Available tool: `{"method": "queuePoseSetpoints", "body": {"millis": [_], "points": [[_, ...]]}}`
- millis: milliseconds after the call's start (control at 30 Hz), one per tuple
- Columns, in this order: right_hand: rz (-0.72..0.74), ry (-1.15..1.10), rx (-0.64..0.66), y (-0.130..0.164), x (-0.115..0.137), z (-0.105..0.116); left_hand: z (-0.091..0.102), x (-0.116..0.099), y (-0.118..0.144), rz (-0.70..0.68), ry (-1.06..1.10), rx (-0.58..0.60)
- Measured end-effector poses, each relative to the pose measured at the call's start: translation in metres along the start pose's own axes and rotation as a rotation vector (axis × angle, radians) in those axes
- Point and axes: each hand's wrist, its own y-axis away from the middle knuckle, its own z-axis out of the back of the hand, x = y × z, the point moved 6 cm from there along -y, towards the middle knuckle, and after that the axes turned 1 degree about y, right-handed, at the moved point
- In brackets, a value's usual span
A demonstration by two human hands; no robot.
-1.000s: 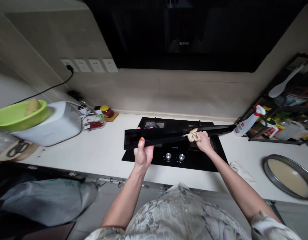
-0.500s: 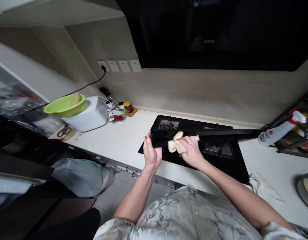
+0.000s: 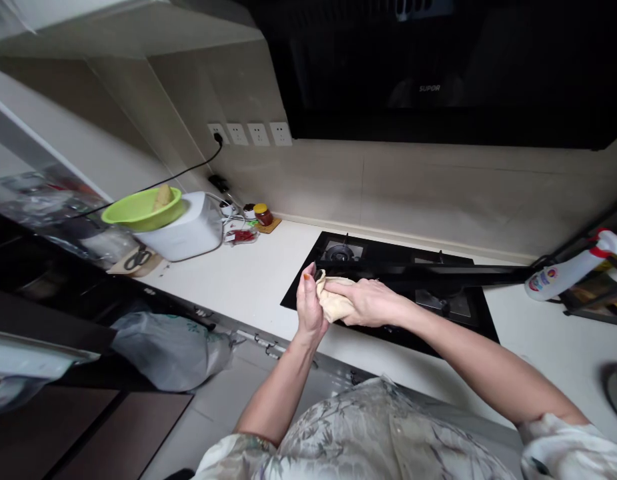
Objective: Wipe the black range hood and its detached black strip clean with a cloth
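A long, glossy black strip-like panel (image 3: 468,274) lies crosswise above the black gas stove (image 3: 308,283). My left hand (image 3: 311,307) grips its left end, thumb up and fingers partly hidden behind it. With my right hand (image 3: 375,303) I press a crumpled beige cloth (image 3: 334,303) against the panel at that same end, right beside my left palm. The cloth hides part of the panel's end. One burner (image 3: 339,253) shows behind the panel at the left.
On the right, a white spray bottle (image 3: 563,275) with a red collar stands by a black rack (image 3: 588,307). A green basin (image 3: 145,212) sits on a white appliance (image 3: 188,230) at the left, near a yellow-lidded jar (image 3: 263,214). Overhead hangs a black range hood (image 3: 438,100).
My right hand has moved left along the panel with the cloth, up to my left hand. My left hand still holds the panel's end. The whole view has shifted slightly.
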Motion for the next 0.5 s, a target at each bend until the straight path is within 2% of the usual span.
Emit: {"method": "queuePoseSetpoints", "body": {"millis": [100, 167, 367, 500], "points": [[0.105, -0.356, 0.136, -0.008, 0.002, 0.0, -0.003, -0.003, 0.0, -0.026, -0.032, 0.002], [0.113, -0.458, 0.153, -0.012, 0.001, 0.002, -0.005, -0.006, -0.001, -0.04, -0.038, 0.012], [0.061, -0.284, 0.121, -0.003, -0.009, 0.01, -0.015, -0.015, -0.003, -0.045, 0.027, 0.08], [0.047, -0.287, 0.05, 0.009, -0.033, 0.013, -0.022, -0.017, -0.004, -0.016, 0.052, 0.141]]}}
